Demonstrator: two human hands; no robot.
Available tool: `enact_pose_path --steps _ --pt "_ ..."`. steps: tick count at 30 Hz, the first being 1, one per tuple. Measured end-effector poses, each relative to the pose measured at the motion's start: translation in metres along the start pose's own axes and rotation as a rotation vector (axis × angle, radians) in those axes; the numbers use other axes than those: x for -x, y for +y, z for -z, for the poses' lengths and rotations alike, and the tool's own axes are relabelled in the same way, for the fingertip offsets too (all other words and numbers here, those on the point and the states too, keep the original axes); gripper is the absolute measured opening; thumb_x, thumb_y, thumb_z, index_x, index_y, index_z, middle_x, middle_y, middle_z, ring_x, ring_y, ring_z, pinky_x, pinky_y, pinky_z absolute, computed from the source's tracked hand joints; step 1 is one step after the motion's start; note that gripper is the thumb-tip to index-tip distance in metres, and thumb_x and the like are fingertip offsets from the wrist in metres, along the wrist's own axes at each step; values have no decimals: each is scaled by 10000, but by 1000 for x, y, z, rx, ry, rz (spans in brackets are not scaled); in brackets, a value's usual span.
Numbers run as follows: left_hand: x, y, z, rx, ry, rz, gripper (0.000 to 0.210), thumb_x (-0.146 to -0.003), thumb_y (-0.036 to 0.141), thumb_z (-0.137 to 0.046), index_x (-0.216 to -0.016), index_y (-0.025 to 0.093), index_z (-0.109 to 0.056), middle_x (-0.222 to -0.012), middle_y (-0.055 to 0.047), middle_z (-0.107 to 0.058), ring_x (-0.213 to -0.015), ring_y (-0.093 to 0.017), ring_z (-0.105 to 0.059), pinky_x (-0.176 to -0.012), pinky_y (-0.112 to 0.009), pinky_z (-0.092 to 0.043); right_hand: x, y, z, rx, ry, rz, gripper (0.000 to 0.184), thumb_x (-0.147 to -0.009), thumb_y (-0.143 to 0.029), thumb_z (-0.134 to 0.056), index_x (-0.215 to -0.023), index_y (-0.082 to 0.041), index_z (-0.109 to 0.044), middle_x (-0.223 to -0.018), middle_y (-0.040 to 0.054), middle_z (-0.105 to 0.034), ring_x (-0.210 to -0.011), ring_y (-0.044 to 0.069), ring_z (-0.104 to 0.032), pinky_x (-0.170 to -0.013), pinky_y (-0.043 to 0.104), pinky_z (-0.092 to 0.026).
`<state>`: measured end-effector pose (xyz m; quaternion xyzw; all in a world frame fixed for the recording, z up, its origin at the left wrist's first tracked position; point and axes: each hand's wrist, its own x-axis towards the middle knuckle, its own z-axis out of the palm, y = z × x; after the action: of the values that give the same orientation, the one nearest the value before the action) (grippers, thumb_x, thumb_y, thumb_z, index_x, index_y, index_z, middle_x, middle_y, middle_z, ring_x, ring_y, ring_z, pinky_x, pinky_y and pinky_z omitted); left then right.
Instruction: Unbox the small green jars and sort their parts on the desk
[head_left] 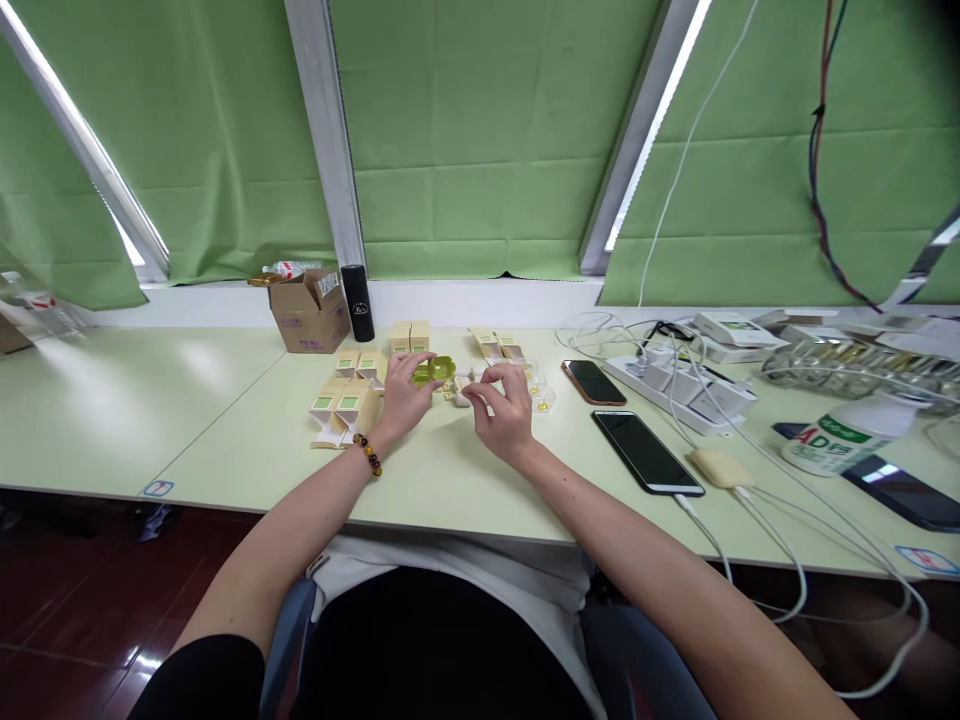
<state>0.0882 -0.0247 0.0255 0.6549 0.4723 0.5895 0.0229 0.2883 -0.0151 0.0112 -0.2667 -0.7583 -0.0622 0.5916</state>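
1. Location of green case: lying open on the pale table, mid-scene, between both hands.
2. Left hand: curving inward, bracketing the case's left end between thumb and fingers, apparently gripping lightly.
3. Right hand: holding thumb and forefinger tips close together, just beside small white piece; cannot tell of any actual pinch, detail being too small.
4. Risk, by judgement: possibly tipping or sliding the case, through uneven thumb pressure; possibly dropping the white piece, through too shallow a fingertip hold.
5. Further risk: possibly knocking clear shells out of place, through working so close with the right hand.
6. Case finish: gleaming olive-green, apparently moulded plastic, presenting rounded hollows.
7. Shells: showing transparent, thin-looking walls and yellow spots inside.
8. Left side: standing in a group, cream boxes, apparently folded card, presenting angled facets and green square panels.
9. Far left: sitting beside black cylinder, brown carton, apparently corrugated.
10. Right side: lying flat, glossy dark phone, trailing smooth white cable.
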Motion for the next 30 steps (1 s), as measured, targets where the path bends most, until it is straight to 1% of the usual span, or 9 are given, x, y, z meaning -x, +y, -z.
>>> enact_pose_path --steps 2,5,10,12,16,20,23,26,30 --pt "-2 0 1 10 44 64 390 -820 192 -819 -1197 270 -757 -1185 -82 -682 -1188 -257 -617 -1088 -440 -512 -1 0 1 -18 -20 6 214 -1006 -254 -564 -897 -282 -746 -953 95 -678 -975 288 -609 -880 495 -536" --pt "-5 -1 2 28 87 147 428 -832 221 -822 -1251 249 -736 -1238 -94 -662 -1176 -244 -634 -1086 -420 -508 -2 4 -1 -22 -99 -1 217 -1002 -197 -562 -904 -271 -740 -954 72 -752 -969 278 -615 -868 467 -535" --pt "-8 -9 2 78 134 204 449 -914 352 -780 -1338 247 -677 -1252 -105 -688 -1193 -242 -663 -1048 -407 -518 -9 15 -18 123 -342 -32 217 -906 -82 -632 -838 -242 -760 -849 54 -791 -947 286 -604 -794 434 -479" --pt "-9 -13 1 99 159 212 417 -938 410 -752 -1312 242 -681 -1209 -101 -713 -1166 -239 -682 -1003 -395 -537 -13 19 -28 197 -433 -31 228 -871 -52 -654 -802 -236 -770 -853 61 -800 -965 290 -598 -801 437 -451" --pt "-11 -13 1 151 189 237 390 -959 466 -717 -1266 230 -674 -1143 -97 -754 -1105 -239 -708 -832 -336 -563 -17 24 -50 305 -533 -33 218 -824 -46 -683 -753 -226 -783 -917 92 -810 -1015 301 -573 -823 445 -425" --pt "-11 -3 4 212 201 277 402 -967 498 -705 -1242 210 -653 -1076 -94 -775 -954 -207 -733 -686 -276 -534 -16 24 -64 357 -587 -77 195 -820 -79 -689 -757 -222 -806 -954 117 -805 -1057 317 -563 -875 470 -417" --pt "-11 3 5 236 197 305 409 -971 540 -694 -1200 204 -651 -1026 -86 -782 -875 -194 -735 -692 -279 -544 -16 22 -69 381 -610 -98 181 -820 -88 -686 -768 -207 -812 -985 130 -799 -1088 327 -561 -911 484 -399" --pt "-11 4 6 240 182 328 399 -977 563 -678 -1164 213 -644 -1006 -78 -783 -850 -191 -736 -711 -287 -557 -14 20 -74 391 -619 -97 168 -810 -86 -688 -757 -196 -803 -964 146 -789 -1076 324 -559 -910 483 -389" --pt "-10 1 5 209 209 308 378 -981 588 -659 -1065 221 -626 -972 -65 -775 -829 -178 -738 -696 -271 -553 -12 18 -76 405 -597 -89 153 -782 -77 -696 -745 -195 -787 -934 139 -787 -1056 322 -561 -900 484 -398"
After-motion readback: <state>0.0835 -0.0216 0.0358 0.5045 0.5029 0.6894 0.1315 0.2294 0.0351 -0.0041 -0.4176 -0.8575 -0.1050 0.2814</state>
